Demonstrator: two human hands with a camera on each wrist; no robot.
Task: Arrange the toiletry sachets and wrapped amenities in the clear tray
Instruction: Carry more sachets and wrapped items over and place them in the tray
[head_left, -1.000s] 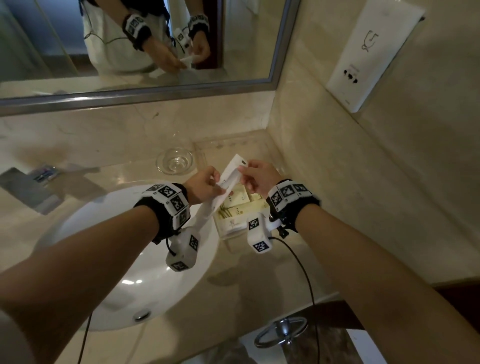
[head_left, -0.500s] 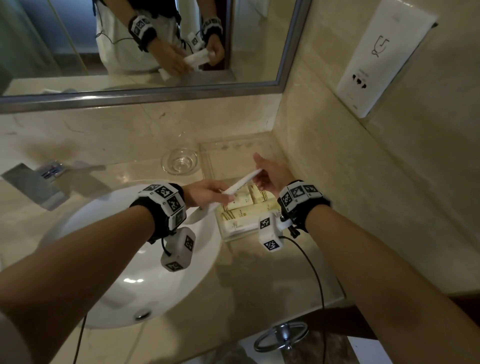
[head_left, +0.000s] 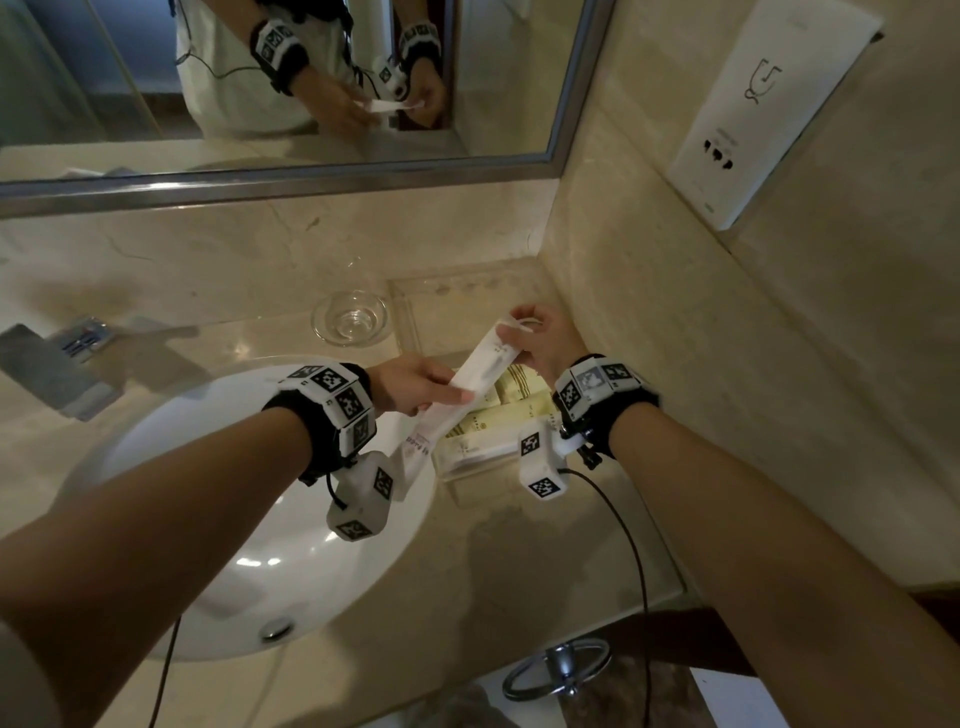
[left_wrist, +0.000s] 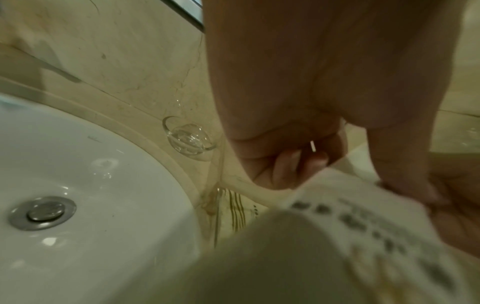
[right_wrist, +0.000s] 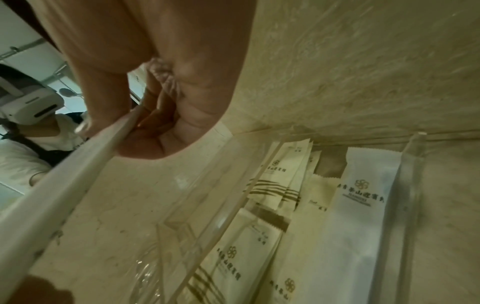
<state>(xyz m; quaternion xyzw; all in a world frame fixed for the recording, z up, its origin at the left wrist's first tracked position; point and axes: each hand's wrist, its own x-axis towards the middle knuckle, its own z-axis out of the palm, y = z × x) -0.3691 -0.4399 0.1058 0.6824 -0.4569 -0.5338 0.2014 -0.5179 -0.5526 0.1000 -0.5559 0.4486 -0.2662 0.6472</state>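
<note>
A long white wrapped amenity (head_left: 470, 387) is held slantwise above the clear tray (head_left: 415, 317) in the counter's corner. My left hand (head_left: 415, 387) grips its middle, thumb on top. My right hand (head_left: 535, 338) pinches its far end. The wrapper's near end (left_wrist: 363, 226) fills the left wrist view, blurred. In the right wrist view the wrapper (right_wrist: 64, 185) runs edge-on from my right hand (right_wrist: 145, 115). Cream sachets (right_wrist: 280, 185) with gold print and a white wrapped packet (right_wrist: 363, 205) lie side by side in the tray (right_wrist: 413, 185).
A small glass dish (head_left: 350, 318) sits left of the tray. The white basin (head_left: 249, 519) with its drain (left_wrist: 43, 212) lies to the left. Stone walls close in behind and to the right; a mirror (head_left: 260, 78) hangs above. A towel ring (head_left: 558, 667) sits below the counter's edge.
The long wrapper has turned from edge-on to face-up, and my right hand, open beside its end half a second ago, now pinches that end farther back over the tray.
</note>
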